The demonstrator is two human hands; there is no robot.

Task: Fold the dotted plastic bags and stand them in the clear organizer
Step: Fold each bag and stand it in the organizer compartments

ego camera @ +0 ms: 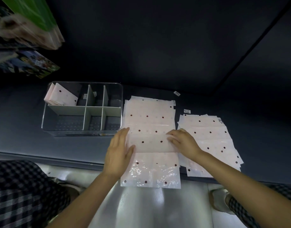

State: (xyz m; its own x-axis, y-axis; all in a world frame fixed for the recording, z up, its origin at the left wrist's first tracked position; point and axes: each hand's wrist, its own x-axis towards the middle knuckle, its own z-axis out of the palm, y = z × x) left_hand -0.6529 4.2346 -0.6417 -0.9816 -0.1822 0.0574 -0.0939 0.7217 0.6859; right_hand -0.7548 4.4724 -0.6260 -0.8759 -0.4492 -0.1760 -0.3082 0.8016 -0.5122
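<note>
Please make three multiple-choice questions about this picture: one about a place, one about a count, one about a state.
1. Where do the folded bags stand in the organizer?
A. far left compartment
B. near right compartment
C. near middle compartment

2. How many piles of flat bags lie on the table?
A. one
B. two
C. four

3. What is the state of the top bag under the hands?
A. fully flat
B. partly folded
C. rolled into a tube

Answers:
1. A, they lean in the far left corner.
2. B, one pile beside the organizer, another pile at the right.
3. B, the left hand and right hand press a fold across it.
</note>
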